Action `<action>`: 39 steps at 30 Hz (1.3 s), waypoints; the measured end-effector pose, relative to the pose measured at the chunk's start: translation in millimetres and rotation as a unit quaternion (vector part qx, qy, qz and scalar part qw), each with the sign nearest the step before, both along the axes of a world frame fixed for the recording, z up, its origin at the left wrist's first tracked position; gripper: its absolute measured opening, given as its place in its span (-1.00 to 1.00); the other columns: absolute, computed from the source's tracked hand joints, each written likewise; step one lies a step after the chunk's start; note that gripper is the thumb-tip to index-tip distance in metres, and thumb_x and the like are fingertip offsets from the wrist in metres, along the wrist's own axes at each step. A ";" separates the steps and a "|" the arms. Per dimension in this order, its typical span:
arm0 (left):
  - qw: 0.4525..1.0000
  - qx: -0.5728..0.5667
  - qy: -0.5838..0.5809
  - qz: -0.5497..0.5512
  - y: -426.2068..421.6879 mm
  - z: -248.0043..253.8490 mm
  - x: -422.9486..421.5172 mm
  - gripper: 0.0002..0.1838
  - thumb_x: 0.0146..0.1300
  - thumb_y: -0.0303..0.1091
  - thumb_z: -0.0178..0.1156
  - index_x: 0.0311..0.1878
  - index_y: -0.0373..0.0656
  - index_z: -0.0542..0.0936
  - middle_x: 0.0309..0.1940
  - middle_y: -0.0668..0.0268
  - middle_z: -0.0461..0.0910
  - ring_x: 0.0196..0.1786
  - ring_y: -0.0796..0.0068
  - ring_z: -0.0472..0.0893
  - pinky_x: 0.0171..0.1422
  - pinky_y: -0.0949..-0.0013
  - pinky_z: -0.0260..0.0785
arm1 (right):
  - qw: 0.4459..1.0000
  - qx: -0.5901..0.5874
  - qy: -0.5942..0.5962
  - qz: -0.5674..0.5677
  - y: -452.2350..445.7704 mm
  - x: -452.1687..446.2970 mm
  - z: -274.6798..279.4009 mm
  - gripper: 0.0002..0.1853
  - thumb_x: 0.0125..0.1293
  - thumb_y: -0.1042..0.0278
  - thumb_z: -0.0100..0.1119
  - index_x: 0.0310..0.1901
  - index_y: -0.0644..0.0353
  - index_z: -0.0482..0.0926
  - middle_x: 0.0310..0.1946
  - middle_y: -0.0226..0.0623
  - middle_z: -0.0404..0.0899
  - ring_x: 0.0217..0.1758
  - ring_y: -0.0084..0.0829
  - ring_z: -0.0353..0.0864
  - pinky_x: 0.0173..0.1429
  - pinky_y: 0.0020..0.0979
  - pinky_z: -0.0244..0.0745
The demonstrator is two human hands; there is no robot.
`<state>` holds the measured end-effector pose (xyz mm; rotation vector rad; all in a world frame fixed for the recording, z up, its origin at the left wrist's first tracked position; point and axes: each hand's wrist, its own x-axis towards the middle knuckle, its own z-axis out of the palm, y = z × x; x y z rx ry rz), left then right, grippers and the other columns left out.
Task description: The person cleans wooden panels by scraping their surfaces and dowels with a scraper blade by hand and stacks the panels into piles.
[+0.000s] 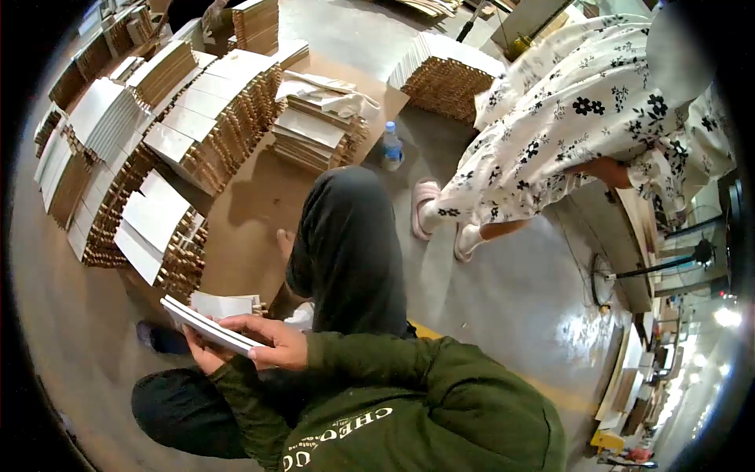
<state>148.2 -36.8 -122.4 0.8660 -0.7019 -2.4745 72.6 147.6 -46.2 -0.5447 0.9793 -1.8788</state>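
Note:
A pair of thin white boards [206,324], stacked flat together, rests in my two hands above my lap. My left hand [203,352] grips their near side from below, its fingers partly hidden. Further along the same edge, my right hand [275,343] closes on the boards near their right end, thumb along the side. Just beyond them lies a small stack of white pieces [224,305] on the brown cardboard sheet [255,189], partly covered by the boards and my hands.
Tall stacks of white-faced boards [211,98] stand on the left, with a nearer stack [153,216]. A cloth [326,88] lies on another pile. A water bottle [391,147] stands beyond my raised knee. Another person in a flowered garment [550,134] stands at right near a fan [602,277].

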 end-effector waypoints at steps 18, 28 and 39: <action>0.976 0.116 0.164 -0.084 16.6 -31.7 -7.4 -0.55 0.37 -0.05 -0.13 0.22 -0.07 0.33 -0.40 0.26 0.50 -0.45 0.42 0.48 -0.37 0.34 0.38 | 0.607 0.447 0.560 -0.343 132.2 25.9 -26.4 -0.19 -0.03 0.00 0.32 0.29 -0.03 0.22 0.36 0.17 -0.20 0.40 0.23 -0.16 0.34 0.02 -0.01; 0.940 0.126 0.287 -0.134 16.5 -33.7 0.2 -0.52 0.42 -0.06 -0.25 0.28 -0.11 0.25 -0.24 0.18 0.51 -0.27 0.31 0.53 -0.23 0.25 0.37 | 0.567 0.400 0.544 -0.472 124.5 -30.8 4.1 -0.69 0.00 0.26 0.35 -0.20 0.14 0.55 -0.35 -0.25 0.46 -0.27 -0.28 0.43 -0.18 -0.34 0.34; 0.938 0.126 0.296 -0.128 14.9 -26.8 2.9 -0.51 0.42 -0.08 -0.27 0.25 -0.20 0.28 -0.26 0.09 0.53 -0.32 0.26 0.54 -0.24 0.23 0.42 | 0.927 -0.063 0.109 -0.354 161.0 -59.9 18.9 -0.70 0.22 0.16 0.10 -0.09 0.15 0.46 -0.21 -0.24 0.49 -0.22 -0.36 0.49 -0.10 -0.34 0.41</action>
